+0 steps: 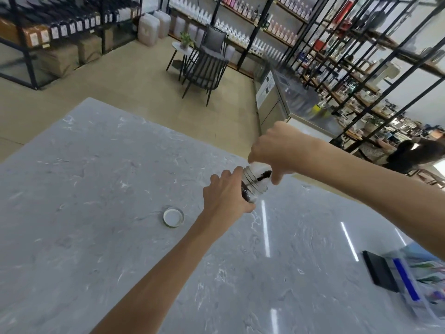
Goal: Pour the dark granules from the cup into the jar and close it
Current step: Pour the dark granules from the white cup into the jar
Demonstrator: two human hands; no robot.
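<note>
My left hand (225,196) grips a clear glass jar (252,189), tilted toward the right above the grey marble table (96,189). Dark granules lie along the jar's lower side. My right hand (279,153) holds a white cup (261,168) tipped mouth-down against the jar's threaded opening, and dark granules (263,175) slide from the cup's rim into the jar. Most of the cup is hidden under my fingers. The jar's round lid (173,216) lies flat on the table, white inside facing up, to the left of my left wrist.
A clear plastic box with a blue strip (414,280) and a black flat object (379,271) sit at the table's right edge. Beyond the table are chairs (204,68), a small round table, shelving racks and a seated person (414,155) at far right.
</note>
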